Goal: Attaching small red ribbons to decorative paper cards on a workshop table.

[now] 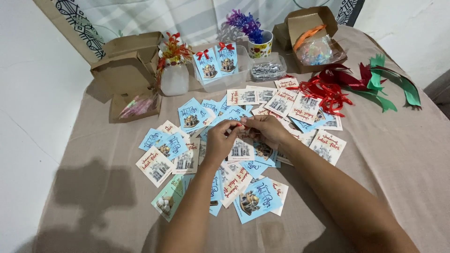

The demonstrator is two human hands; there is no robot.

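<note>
Even, moderately bright indoor light. Soft dark shadow on the beige tablecloth point(93, 187) near left. Slight wide-angle bending at edges; focus reasonably sharp.

Two bare forearms come into view from the bottom edge, ending in the left hand point(219, 140) and the right hand point(268, 129). No sleeve, cuff, glove, watch, bracelet or ring shows on either arm or hand, from the wrists back to the picture's edge. The forearms are smooth and slender, the fingers are slim with short nails, and no marking, tattoo or bandage can be made out on them.
</note>
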